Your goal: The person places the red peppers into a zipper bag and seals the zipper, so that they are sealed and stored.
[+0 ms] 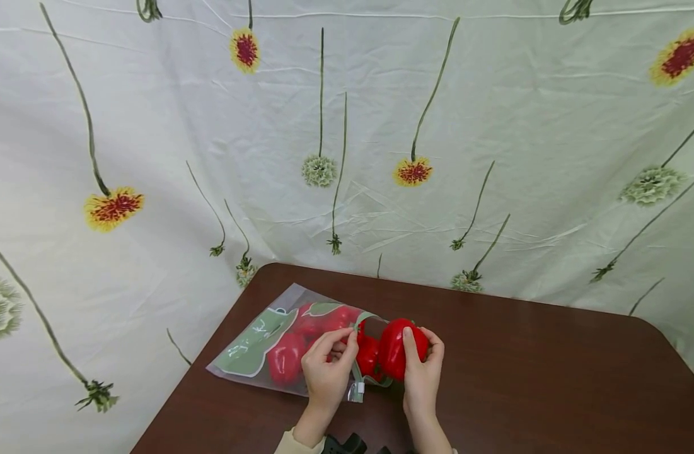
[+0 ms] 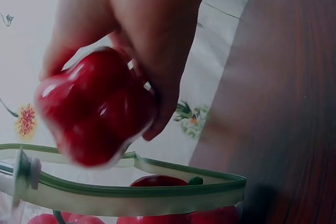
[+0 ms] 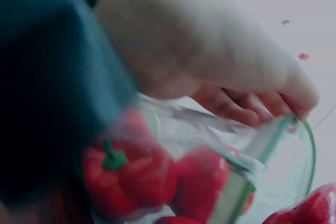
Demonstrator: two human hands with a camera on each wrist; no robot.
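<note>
My left hand (image 1: 328, 369) pinches the upper rim of a clear zip bag (image 1: 247, 347) with thumb and fingertips, lifting its mouth open. My right hand (image 1: 422, 377) grips a red bell pepper (image 1: 393, 353) just right of that mouth. In the left wrist view the held pepper (image 2: 100, 108) hangs bottom-end toward the camera, above the bag's green-striped rim (image 2: 157, 195). Several red bell peppers (image 1: 287, 359) lie inside the bag, and one of them (image 1: 367, 355) sits near the opening. The right wrist view shows a bagged pepper with a green stem (image 3: 139, 179) below the pinching fingers.
The bag lies on a dark brown table (image 1: 528, 384), toward its left side. A white flower-print cloth (image 1: 381, 126) hangs behind the table. A zip slider (image 1: 360, 387) sits at the near corner of the bag's mouth.
</note>
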